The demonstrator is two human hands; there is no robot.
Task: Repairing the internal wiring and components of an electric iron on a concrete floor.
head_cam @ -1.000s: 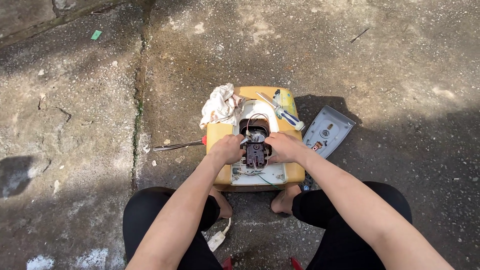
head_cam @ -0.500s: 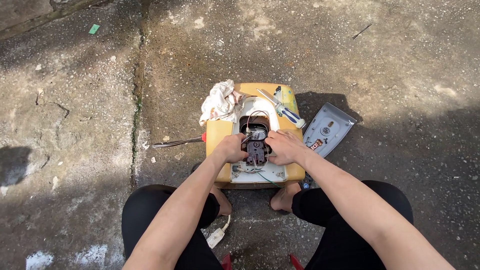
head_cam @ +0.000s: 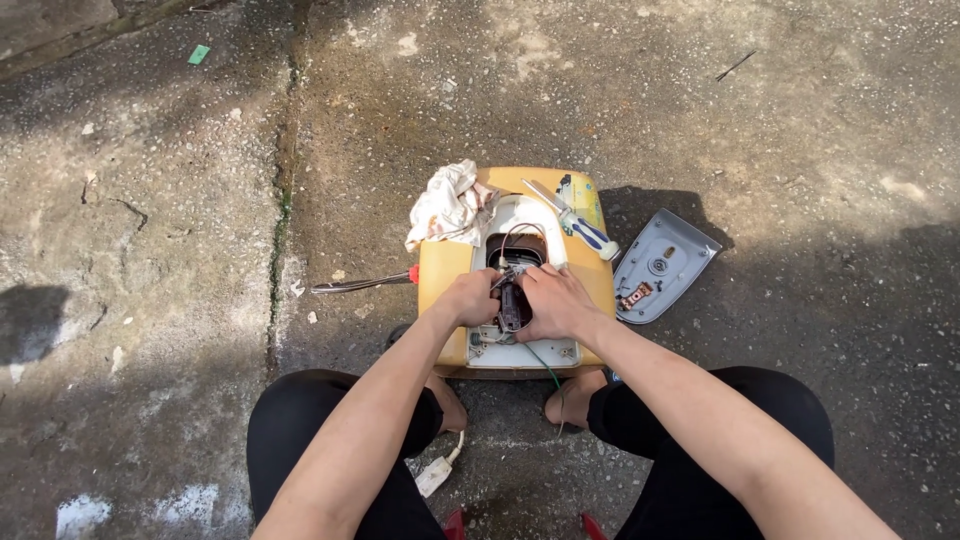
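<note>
A white clothes-iron housing (head_cam: 520,218) lies opened on a yellow stool (head_cam: 440,270), with thin wires (head_cam: 512,240) running out of its hollow. My left hand (head_cam: 468,298) and my right hand (head_cam: 556,304) meet over a small dark part (head_cam: 513,306) at the housing's near end. Both sets of fingers are closed on it, and they hide most of it. A green wire (head_cam: 545,368) trails from under my right hand over the stool's front edge.
A crumpled rag (head_cam: 447,205) and a blue-and-white-handled screwdriver (head_cam: 575,225) lie on the stool's far side. A red-handled tool (head_cam: 362,283) lies on the concrete to the left, a grey iron soleplate (head_cam: 662,264) to the right. A white plug (head_cam: 434,474) is between my knees.
My hands have drawn closer together over the dark part, covering more of it. Nothing else has moved.
</note>
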